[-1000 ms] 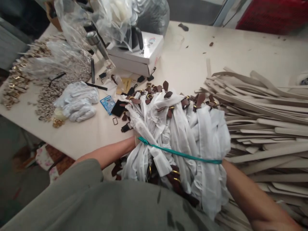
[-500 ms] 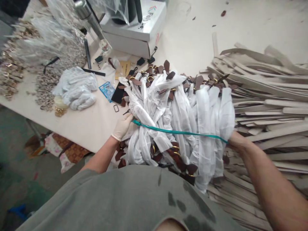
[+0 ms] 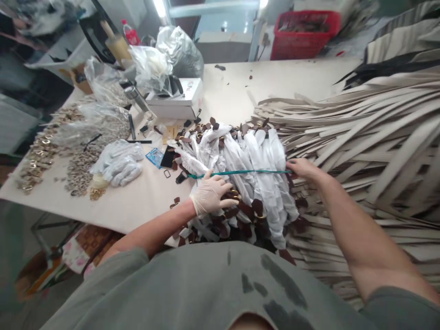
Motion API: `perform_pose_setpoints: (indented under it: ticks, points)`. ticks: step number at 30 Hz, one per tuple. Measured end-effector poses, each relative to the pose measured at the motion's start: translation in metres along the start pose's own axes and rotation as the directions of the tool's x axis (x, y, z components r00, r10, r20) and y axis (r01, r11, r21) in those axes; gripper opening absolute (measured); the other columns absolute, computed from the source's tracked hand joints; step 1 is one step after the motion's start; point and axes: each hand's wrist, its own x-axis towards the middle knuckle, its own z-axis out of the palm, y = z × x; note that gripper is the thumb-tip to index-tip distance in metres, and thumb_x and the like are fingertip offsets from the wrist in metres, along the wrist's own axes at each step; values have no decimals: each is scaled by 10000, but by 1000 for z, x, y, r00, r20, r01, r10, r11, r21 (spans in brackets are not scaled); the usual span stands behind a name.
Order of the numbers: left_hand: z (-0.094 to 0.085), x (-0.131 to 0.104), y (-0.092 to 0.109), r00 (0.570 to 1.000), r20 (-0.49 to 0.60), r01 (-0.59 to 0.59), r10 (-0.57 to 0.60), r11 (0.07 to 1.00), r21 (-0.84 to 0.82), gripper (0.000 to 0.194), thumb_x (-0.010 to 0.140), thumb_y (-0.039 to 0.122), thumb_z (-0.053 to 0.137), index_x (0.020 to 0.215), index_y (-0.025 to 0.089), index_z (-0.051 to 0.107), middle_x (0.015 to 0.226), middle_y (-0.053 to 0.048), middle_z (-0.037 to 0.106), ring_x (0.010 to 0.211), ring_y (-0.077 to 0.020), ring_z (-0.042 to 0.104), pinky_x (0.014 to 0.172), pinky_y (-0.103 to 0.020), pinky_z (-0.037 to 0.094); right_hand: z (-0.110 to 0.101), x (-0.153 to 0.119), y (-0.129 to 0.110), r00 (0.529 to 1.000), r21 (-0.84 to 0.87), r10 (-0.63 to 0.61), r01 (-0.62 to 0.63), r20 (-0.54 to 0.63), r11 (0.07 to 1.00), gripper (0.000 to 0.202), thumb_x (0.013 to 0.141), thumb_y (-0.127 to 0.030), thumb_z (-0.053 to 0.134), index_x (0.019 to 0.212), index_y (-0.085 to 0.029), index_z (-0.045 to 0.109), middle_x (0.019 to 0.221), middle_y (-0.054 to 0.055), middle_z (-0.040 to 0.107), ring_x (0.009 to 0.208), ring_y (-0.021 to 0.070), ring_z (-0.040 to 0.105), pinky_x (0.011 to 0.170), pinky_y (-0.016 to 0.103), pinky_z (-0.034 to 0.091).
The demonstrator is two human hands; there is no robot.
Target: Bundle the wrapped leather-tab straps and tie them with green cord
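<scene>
A bundle of white-wrapped straps (image 3: 240, 160) with brown leather ends and gold rings lies at the table's near edge, tied across by a teal cord (image 3: 240, 173). My left hand (image 3: 210, 197), in a pale glove, rests fingers spread on the bundle's near left side, just below the cord. At the bundle's right side my bare right hand (image 3: 302, 167) pinches the cord's end.
A big stack of beige straps (image 3: 360, 137) fills the right of the table (image 3: 137, 206). White gloves (image 3: 118, 160), piles of metal rings (image 3: 37, 156), plastic bags (image 3: 110, 87) and a white box (image 3: 175, 98) lie to the left. A red crate (image 3: 302, 34) stands beyond the far edge.
My head rose, so more of the room shows. My left hand moved from the bundle's left edge onto its top. My right hand stays at the cord's right end.
</scene>
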Motion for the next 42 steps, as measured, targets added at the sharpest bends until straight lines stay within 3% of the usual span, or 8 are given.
perform_pose_setpoints:
  ticks: [10, 16, 21, 24, 27, 30, 34, 42]
  points:
    - [1, -66, -44, 982, -189, -11, -28, 979, -205, 344, 1026, 386, 489, 821, 195, 690, 851, -21, 713, 885, -177, 653, 976, -388, 423, 10, -41, -27, 991, 474, 94, -39, -93, 880, 186, 972, -158, 576, 786, -152, 587, 498, -87, 411, 368, 44, 356, 407, 125, 429]
    - [29, -25, -46, 759, -469, 118, -452, 804, -583, 499, 856, 385, 732, 1304, 203, 606, 1374, -135, 582, 1153, -229, 632, 850, -312, 563, 3, -48, -18, 997, 630, 73, -62, 9, 774, 118, 960, -142, 603, 843, -143, 617, 548, -62, 485, 383, 53, 384, 424, 151, 476]
    - [30, -18, -57, 908, -296, 156, -298, 894, -421, 438, 835, 240, 662, 1272, 213, 675, 1225, -107, 676, 1148, -258, 636, 1036, -432, 508, -17, -54, -19, 999, 671, 45, -33, 0, 741, 139, 966, -97, 515, 936, -140, 644, 520, -67, 467, 392, 64, 395, 441, 160, 499]
    - [30, -14, -57, 905, -255, 183, -340, 853, -488, 284, 854, 240, 598, 1091, 211, 751, 1054, -79, 732, 1028, -240, 669, 981, -414, 518, -17, -51, -18, 997, 698, 55, -7, -46, 716, 127, 909, -73, 534, 952, -148, 628, 516, -73, 472, 386, 69, 404, 437, 170, 506]
    - [26, -15, -67, 775, -249, 184, -581, 584, -790, 235, 839, 338, 649, 995, 195, 750, 921, -57, 739, 872, -203, 687, 870, -353, 554, -13, -46, -9, 989, 742, 88, 32, -121, 670, 153, 841, -74, 557, 958, -160, 604, 515, -83, 473, 389, 72, 417, 438, 170, 511]
    - [12, -29, -102, 474, -148, -53, -868, 139, -989, 271, 827, 377, 687, 1020, 187, 701, 793, -9, 696, 692, -133, 649, 726, -262, 559, -11, -41, 0, 975, 784, 123, 71, -185, 617, 199, 765, -100, 593, 949, -177, 583, 510, -96, 462, 392, 69, 416, 439, 159, 501]
    - [-5, -59, -158, 149, 64, -241, -987, -99, -965, 126, 933, 257, 521, 859, 190, 598, 729, 26, 642, 633, -101, 612, 697, -239, 535, -25, -30, -3, 945, 822, 124, 193, -303, 536, 243, 710, -149, 628, 936, -201, 557, 506, -113, 436, 409, 64, 392, 458, 148, 486]
    - [33, -87, -139, 227, 309, -182, -924, -352, -918, 242, 964, 282, 458, 938, 192, 681, 975, -43, 723, 912, -151, 682, 847, -286, 541, -99, -35, -39, 804, 727, -3, 539, -594, 426, 313, 621, -206, 672, 886, -231, 508, 489, -132, 388, 432, 64, 363, 470, 136, 461]
